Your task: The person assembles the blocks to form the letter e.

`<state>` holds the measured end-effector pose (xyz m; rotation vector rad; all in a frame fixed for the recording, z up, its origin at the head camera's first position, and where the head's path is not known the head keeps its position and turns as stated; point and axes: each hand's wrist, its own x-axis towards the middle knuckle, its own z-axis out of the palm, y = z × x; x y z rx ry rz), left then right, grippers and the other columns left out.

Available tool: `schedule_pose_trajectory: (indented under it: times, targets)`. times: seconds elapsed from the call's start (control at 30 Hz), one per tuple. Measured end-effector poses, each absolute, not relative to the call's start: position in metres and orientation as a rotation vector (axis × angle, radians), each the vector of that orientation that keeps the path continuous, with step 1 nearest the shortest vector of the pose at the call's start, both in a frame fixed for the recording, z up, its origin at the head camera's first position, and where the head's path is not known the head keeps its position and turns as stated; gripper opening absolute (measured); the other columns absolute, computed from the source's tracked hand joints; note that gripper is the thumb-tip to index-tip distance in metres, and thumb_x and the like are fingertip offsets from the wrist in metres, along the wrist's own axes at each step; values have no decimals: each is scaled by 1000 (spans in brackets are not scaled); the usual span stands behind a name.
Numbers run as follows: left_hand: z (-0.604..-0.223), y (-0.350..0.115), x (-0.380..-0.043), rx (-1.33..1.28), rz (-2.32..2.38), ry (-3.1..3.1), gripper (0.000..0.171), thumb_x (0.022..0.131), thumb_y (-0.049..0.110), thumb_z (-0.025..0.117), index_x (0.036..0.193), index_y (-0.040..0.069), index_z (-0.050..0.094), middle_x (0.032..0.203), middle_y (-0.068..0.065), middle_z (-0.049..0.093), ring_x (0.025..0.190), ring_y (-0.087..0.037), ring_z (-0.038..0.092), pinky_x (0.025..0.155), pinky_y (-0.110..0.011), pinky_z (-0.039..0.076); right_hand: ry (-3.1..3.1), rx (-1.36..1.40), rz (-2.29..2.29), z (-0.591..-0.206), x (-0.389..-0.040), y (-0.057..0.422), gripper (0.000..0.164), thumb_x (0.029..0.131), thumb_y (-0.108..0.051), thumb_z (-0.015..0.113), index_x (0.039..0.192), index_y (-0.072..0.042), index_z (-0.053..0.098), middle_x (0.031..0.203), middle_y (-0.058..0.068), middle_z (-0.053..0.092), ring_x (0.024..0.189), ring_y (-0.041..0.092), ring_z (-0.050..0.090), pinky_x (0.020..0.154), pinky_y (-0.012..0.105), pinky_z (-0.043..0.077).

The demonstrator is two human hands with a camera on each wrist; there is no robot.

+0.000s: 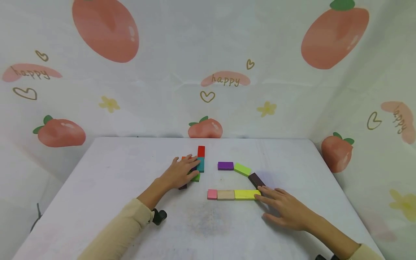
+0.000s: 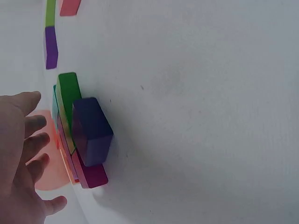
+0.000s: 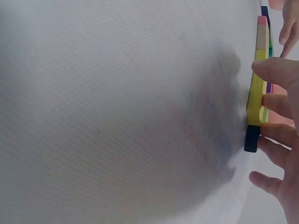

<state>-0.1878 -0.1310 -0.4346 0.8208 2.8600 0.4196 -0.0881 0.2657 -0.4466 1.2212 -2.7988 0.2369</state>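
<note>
A white table (image 1: 97,187) meets a pale cloth backdrop (image 1: 169,43) printed with red fruit. At left, the left hand (image 1: 177,173), its grip loose and fingers apart, covers a cluster including a green block (image 1: 196,177), a teal block (image 1: 200,165) and a red block (image 1: 201,151). Then come a flat pink block (image 1: 212,194), beige block (image 1: 225,195) and yellow block (image 1: 245,195) in a row; behind, a purple block (image 1: 225,166), lime-green block (image 1: 242,169) and dark brown block (image 1: 256,180) bend rightward. The right hand (image 1: 286,209), fingers spread, hides the yellow block's end.
</note>
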Motion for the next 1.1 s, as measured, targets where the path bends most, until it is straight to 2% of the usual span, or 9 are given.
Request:
schedule_pose_trajectory:
  times: [0.4,0.6,0.83,0.93,1.1]
  targets:
    - [-437,-124,-195,819,415,2830,44,100,32,57,138,10,60,152,-9,46,147,-34,29,113,-67,20,-2810,1223,225,-446,-88,265,55,88,-37,73,137,-14,61,145,16,52,129,32,55,96,57,48]
    - [-439,-112,-196,839,445,2851,42,95,33,66,131,10,66,146,-7,54,144,-32,36,114,-65,19,-2810,1221,218,-446,-87,265,56,88,-37,73,137,-14,61,145,16,52,129,32,55,96,56,48]
    - [-443,-105,-199,868,484,2896,37,90,31,74,121,11,71,133,-7,63,137,-30,45,113,-65,22,-2872,1208,223,-446,-87,265,55,90,-39,71,138,-15,60,147,15,51,130,31,54,97,57,47]
    - [-444,-105,-199,887,518,2905,35,90,27,75,121,11,72,130,-7,65,135,-29,48,111,-64,25,-2858,1209,223,-446,-87,265,55,89,-38,72,138,-15,60,147,15,51,130,31,54,97,57,48]
    - [-443,-105,-199,922,566,2850,35,93,19,72,126,10,70,137,-8,61,138,-27,46,112,-63,25,-2841,1213,216,-445,-87,265,55,89,-39,72,138,-15,60,147,14,51,129,31,54,97,56,48]
